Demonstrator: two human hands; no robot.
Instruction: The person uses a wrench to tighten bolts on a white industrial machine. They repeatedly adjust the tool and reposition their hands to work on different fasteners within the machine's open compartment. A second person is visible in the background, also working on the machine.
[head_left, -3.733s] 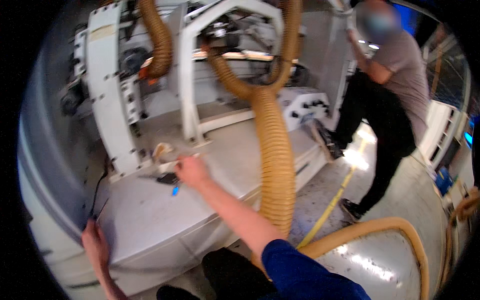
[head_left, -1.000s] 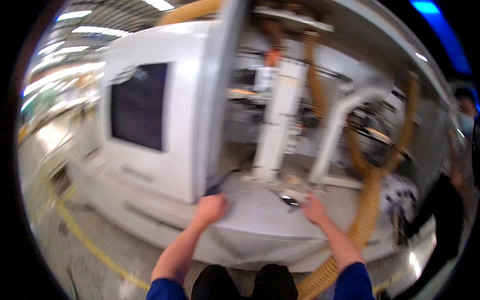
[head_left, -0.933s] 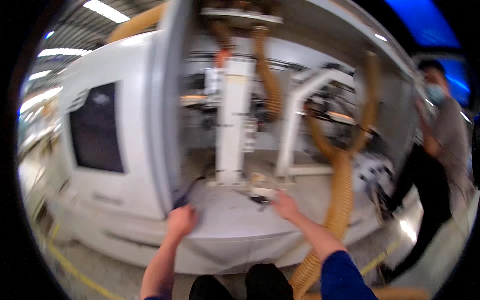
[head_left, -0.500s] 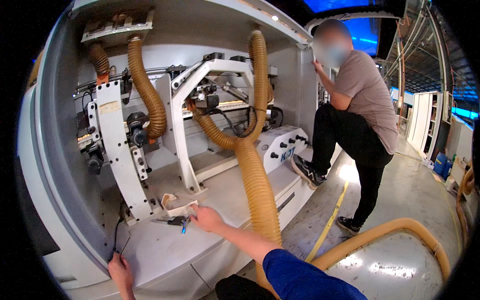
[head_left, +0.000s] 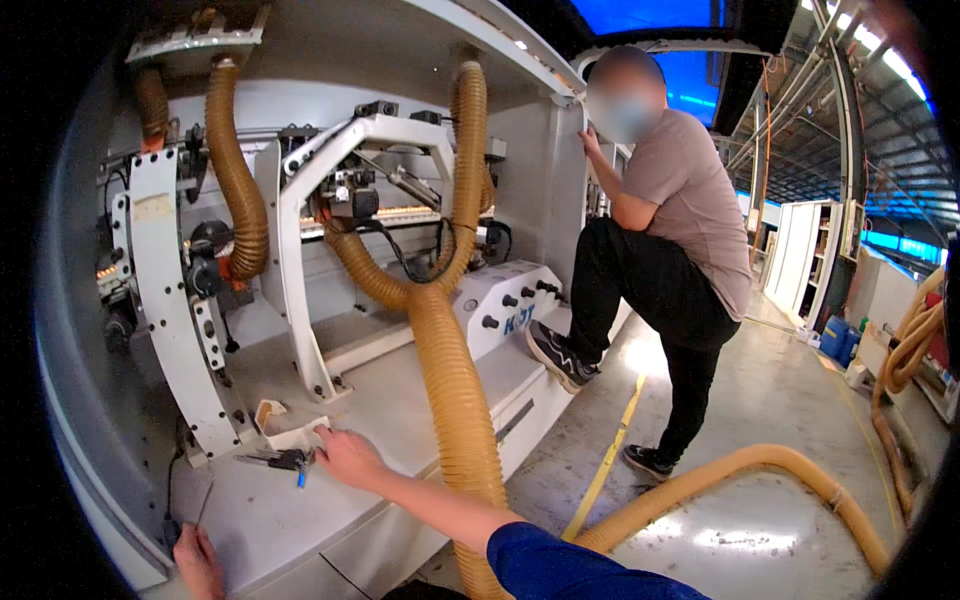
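At the lower left, my left hand (head_left: 198,560) is closed, with a thin metal rod (head_left: 206,502) sticking up from its fingers. My right hand (head_left: 348,460) reaches across the pale machine ledge (head_left: 300,510), its fingers closed at the right end of a bent white strip (head_left: 290,437) with a brown inner side. The thumb side is partly hidden. Just left of that hand lies a dark hand tool (head_left: 288,459) with thin metal parts and a blue piece, touched by neither hand.
A ribbed tan hose (head_left: 455,380) comes down before the machine, right of my forearm. Another hose (head_left: 760,460) curves over the floor. A white arched frame (head_left: 297,290) stands behind the ledge. At right, a person (head_left: 670,230) rests one foot on the machine's edge.
The view has swung right, so machine and hands sit farther left in the picture. Both hands keep about the same places on the ledge, and the person holds the same stance.
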